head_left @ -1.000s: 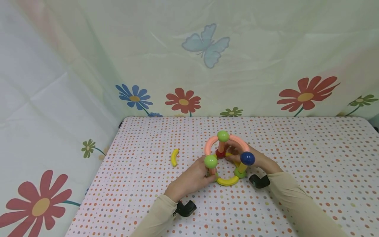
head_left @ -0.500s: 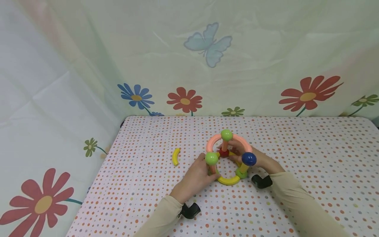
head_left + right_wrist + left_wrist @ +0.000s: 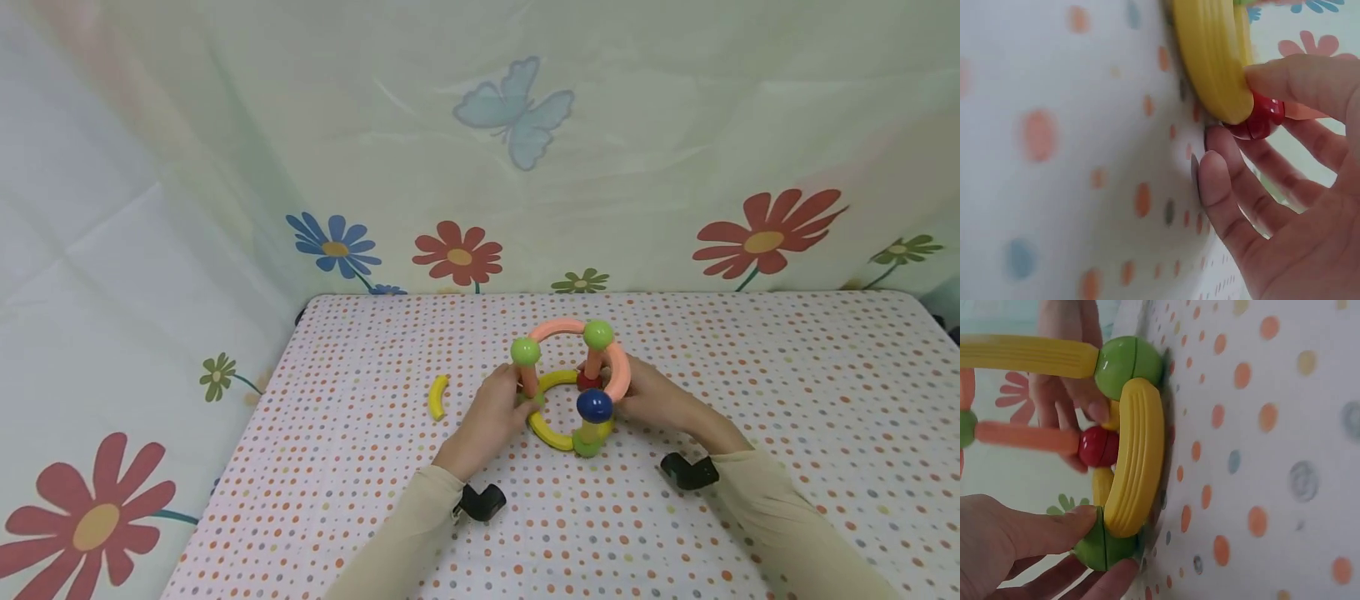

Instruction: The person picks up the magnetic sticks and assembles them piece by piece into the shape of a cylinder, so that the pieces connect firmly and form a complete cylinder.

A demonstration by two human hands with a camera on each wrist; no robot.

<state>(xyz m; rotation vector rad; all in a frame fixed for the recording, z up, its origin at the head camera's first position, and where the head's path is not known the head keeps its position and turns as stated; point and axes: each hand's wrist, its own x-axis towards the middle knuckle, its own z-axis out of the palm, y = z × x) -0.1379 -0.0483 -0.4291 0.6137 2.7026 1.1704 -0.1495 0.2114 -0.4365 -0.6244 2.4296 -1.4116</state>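
A frame of balls and sticks stands on the table. Its lower ring of yellow curved sticks [image 3: 550, 437] joins a red ball [image 3: 1099, 446] and two green balls [image 3: 1129, 362]. Uprights rise to two green top balls [image 3: 598, 335] and a dark blue one [image 3: 595, 406], with two salmon curved sticks [image 3: 619, 372] between top balls. My left hand [image 3: 491, 417] grips the lower left green ball, thumb on its near side. At the back right, my right hand [image 3: 658, 400] has its thumb on a yellow curved stick and fingers behind the red ball [image 3: 1264, 117]; part of it hides behind the frame.
A loose yellow curved stick [image 3: 437, 397] lies on the dotted tablecloth [image 3: 360, 417], left of my left hand. Behind the table's far edge hangs a curtain [image 3: 637, 167] printed with flowers and a butterfly. Black wrist cameras [image 3: 482, 502] sit below both hands.
The frame has turned clockwise as seen from above: the blue ball came forward and left, the left green top ball went back, the rear one shifted right. My left hand moved slightly farther back with it.
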